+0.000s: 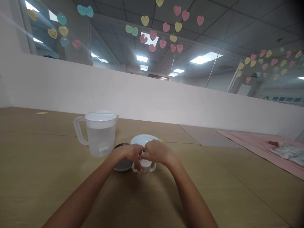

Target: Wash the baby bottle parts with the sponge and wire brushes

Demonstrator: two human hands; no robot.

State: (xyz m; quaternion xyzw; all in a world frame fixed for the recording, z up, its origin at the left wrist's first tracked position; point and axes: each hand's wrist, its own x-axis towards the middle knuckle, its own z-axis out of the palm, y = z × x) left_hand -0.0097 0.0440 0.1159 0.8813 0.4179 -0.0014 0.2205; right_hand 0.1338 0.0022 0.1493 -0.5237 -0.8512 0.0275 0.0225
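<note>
Both my hands meet over a small clear cup with side handles (144,167) standing on the wooden table (59,177). My left hand (129,153) curls round the cup's left side, fingers closed on it. My right hand (158,152) is pinched over the cup's white top. Just behind the hands sits a white bowl (142,139). A dark round lid (122,164) lies flat to the left of the cup. Further left stands a translucent plastic jug with a lid and handle (98,133).
A low white partition wall (152,98) runs along the table's far edge. A pink cloth (258,145) with white packets (288,152) lies at the right. Paper hearts are stuck on the glass above.
</note>
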